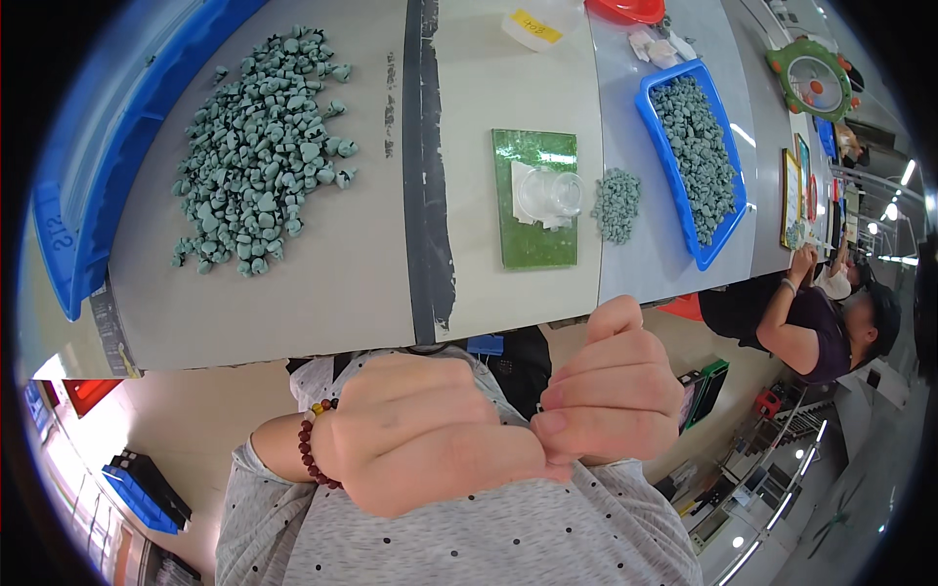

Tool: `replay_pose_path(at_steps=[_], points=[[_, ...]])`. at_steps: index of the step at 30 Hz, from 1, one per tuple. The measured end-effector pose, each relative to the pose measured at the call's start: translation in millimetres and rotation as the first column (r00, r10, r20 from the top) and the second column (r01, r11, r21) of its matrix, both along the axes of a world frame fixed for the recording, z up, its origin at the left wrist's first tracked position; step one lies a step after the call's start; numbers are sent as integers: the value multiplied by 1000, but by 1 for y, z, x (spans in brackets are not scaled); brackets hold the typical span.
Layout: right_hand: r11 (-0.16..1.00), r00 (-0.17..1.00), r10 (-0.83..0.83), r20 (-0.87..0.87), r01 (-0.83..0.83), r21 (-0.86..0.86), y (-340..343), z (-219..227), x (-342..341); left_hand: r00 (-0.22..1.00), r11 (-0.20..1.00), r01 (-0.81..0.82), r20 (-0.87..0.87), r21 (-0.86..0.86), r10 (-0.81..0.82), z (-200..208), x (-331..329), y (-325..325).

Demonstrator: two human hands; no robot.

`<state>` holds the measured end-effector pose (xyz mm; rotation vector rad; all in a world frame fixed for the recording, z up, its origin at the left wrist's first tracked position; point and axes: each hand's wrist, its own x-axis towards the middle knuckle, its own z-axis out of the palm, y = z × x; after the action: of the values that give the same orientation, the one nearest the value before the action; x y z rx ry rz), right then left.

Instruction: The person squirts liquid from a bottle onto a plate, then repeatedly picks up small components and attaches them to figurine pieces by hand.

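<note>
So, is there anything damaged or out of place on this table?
Yes: the black strip looks worn, its right edge ragged. Also, a small heap of green pieces lies outside the right-hand blue tray, though perhaps deliberately.

The table (376,264) bears a heap of grey-green pieces (259,156), a green board (537,249) and a blue tray (708,254).

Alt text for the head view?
Curled left hand and right hand close together, any held item hidden, before a worktable. On it: a pile of green pieces, a green board and a blue tray of similar pieces.
</note>
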<state>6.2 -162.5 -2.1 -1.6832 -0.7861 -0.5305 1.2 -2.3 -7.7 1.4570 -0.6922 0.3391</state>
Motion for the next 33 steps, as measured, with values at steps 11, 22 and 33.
replay_pose_path(at_steps=[11,22,33], points=[[991,950,103,-294,-125,-55,-1,3,2,997,974,52,-64,222,-38,1,-3,10],[999,872,27,-489,-1,53,-34,22,71,772,836,447,-334,-319,-541,-1,-3,45],[938,778,-165,-607,-67,-341,-31,-34,190,796,884,120,-489,-451,-358,-14,-24,61]])
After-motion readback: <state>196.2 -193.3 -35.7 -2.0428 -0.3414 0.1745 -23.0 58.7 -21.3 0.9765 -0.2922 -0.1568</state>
